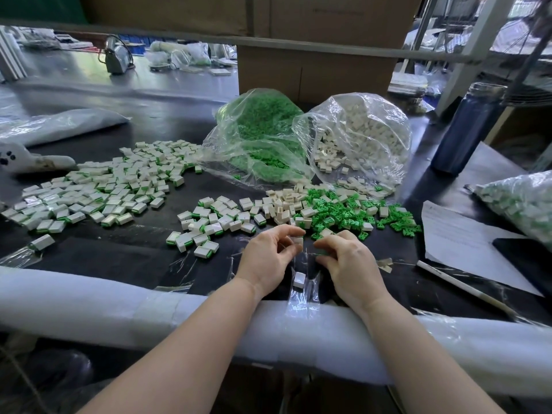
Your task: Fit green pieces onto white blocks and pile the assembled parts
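My left hand pinches a small white block between thumb and fingertips, just in front of the loose parts. My right hand sits close beside it with curled fingers holding a green piece, mostly hidden. Loose green pieces and white blocks lie heaped right behind both hands. Assembled white-and-green parts spread in a wide pile to the left, with a smaller group nearer. One white block lies alone between my wrists.
Two open clear bags stand behind the heaps, one of green pieces, one of white blocks. A dark bottle stands at right, with paper, a pen and another filled bag. A padded rail lines the table's front edge.
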The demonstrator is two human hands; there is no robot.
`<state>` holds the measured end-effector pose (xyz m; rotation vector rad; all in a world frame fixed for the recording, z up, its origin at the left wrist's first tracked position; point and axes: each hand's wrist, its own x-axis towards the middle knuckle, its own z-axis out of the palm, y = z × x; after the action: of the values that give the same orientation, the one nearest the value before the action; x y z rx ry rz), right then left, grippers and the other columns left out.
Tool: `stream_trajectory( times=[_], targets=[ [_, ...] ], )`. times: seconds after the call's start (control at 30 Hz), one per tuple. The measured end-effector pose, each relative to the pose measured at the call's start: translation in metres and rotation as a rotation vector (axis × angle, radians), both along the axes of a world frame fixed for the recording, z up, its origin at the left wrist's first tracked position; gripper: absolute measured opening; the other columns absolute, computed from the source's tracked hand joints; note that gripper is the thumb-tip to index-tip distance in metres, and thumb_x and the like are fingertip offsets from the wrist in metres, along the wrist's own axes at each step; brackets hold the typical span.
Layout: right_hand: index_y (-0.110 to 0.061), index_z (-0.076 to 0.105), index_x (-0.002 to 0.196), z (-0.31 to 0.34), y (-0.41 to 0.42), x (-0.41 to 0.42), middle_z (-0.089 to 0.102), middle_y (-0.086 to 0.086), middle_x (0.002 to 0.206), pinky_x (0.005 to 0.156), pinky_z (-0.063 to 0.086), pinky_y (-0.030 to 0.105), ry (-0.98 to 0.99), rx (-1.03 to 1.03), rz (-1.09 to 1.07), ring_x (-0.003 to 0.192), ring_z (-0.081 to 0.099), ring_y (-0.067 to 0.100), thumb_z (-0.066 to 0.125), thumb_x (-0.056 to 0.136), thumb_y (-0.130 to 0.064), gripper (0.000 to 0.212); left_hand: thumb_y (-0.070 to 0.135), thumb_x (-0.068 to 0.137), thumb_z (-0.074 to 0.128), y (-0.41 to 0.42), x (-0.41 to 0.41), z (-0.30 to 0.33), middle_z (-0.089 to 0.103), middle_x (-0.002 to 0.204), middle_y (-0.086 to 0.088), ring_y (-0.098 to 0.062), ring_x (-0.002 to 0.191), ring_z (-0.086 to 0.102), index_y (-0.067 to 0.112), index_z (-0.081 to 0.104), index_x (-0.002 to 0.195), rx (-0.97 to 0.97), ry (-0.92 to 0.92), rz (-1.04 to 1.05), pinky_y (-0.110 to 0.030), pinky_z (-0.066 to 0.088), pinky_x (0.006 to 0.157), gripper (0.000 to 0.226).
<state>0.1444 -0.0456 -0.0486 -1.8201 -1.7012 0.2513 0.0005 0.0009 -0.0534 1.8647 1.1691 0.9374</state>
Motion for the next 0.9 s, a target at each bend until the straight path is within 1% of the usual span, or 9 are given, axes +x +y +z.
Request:
stream_trajectory(
  times=[0.1,0.17,0.23,0.3,0.37,0.5,0.7,0.83,0.9],
  targets=[
    [-0.017,0.068,0.085,-0.002,0.0,0.004,0.056,-0.007,0.085,0.08,0.045,0.028,0.074,0.032,-0.008,0.084,0.057,0.017,0.066,0.084,-0.01,0.007,0.018,0.085,0.066,-0.001,0.0,0.001,0.06,0.074,0.014,-0.005,0.07,0.057,0.037,0.059,0.082,-0.011,-0.004,-0.007,-0.009,0.044,0.067,0.02],
    [-0.024,0.063,0.075,-0.002,0.0,0.007,0.06,-0.009,0.081,0.075,0.046,0.019,0.198,0.057,-0.01,0.078,0.058,0.012,0.068,0.082,-0.006,0.019,0.018,0.085,0.066,-0.001,0.001,0.002,0.064,0.074,0.011,-0.005,0.071,0.061,0.035,0.057,0.077,-0.03,-0.022,-0.011,-0.009,0.046,0.068,0.02],
    [-0.027,0.061,0.073,0.0,0.0,0.01,0.063,-0.009,0.077,0.07,0.046,0.011,0.379,0.074,-0.001,0.075,0.06,0.008,0.068,0.082,-0.003,0.026,0.019,0.085,0.067,-0.002,0.001,0.002,0.066,0.076,0.008,-0.006,0.073,0.062,0.033,0.056,0.076,-0.043,-0.027,-0.021,-0.013,0.049,0.072,0.019],
    [-0.027,0.064,0.08,0.001,0.0,0.011,0.067,-0.006,0.081,0.073,0.051,0.018,0.537,0.072,0.02,0.077,0.063,0.013,0.065,0.084,-0.002,0.026,0.02,0.084,0.067,-0.002,0.001,0.002,0.066,0.078,0.005,-0.009,0.075,0.062,0.03,0.057,0.078,-0.041,-0.019,-0.037,-0.019,0.05,0.075,0.015],
    [-0.028,0.067,0.085,0.001,-0.001,0.011,0.069,-0.005,0.083,0.074,0.053,0.021,0.62,0.053,0.04,0.077,0.066,0.013,0.063,0.085,0.0,0.029,0.02,0.084,0.067,-0.002,0.001,0.002,0.065,0.08,0.003,-0.012,0.076,0.061,0.028,0.058,0.08,-0.037,-0.023,-0.049,-0.022,0.05,0.076,0.013],
    [-0.024,0.069,0.079,0.002,-0.001,0.011,0.069,-0.009,0.081,0.072,0.055,0.02,0.698,0.048,0.074,0.071,0.065,0.006,0.06,0.085,0.006,0.032,0.018,0.085,0.066,-0.001,0.0,0.002,0.065,0.081,0.002,-0.011,0.076,0.06,0.033,0.061,0.084,-0.052,-0.042,-0.062,-0.019,0.049,0.076,0.016],
    [-0.018,0.065,0.075,0.002,-0.001,0.01,0.068,-0.004,0.075,0.071,0.051,0.014,0.722,0.08,0.113,0.072,0.063,0.003,0.069,0.078,0.004,0.022,0.019,0.085,0.067,-0.001,0.001,0.002,0.068,0.079,0.003,-0.015,0.079,0.065,0.031,0.062,0.081,-0.091,-0.055,-0.069,-0.028,0.051,0.082,0.013],
    [-0.016,0.064,0.075,0.0,-0.001,0.011,0.067,-0.005,0.07,0.067,0.051,0.015,0.747,0.084,0.103,0.069,0.063,0.007,0.072,0.076,0.001,0.019,0.02,0.085,0.067,-0.002,0.001,0.002,0.071,0.079,0.003,-0.013,0.08,0.067,0.027,0.063,0.08,-0.137,-0.072,-0.095,-0.034,0.052,0.087,0.009],
    [-0.016,0.065,0.078,0.0,-0.001,0.012,0.068,-0.003,0.072,0.067,0.054,0.019,0.76,0.083,0.106,0.07,0.064,0.009,0.07,0.078,0.002,0.019,0.019,0.085,0.067,-0.003,0.001,0.002,0.071,0.078,0.003,-0.012,0.081,0.068,0.027,0.063,0.079,-0.153,-0.081,-0.105,-0.037,0.052,0.088,0.011]
  ],
)
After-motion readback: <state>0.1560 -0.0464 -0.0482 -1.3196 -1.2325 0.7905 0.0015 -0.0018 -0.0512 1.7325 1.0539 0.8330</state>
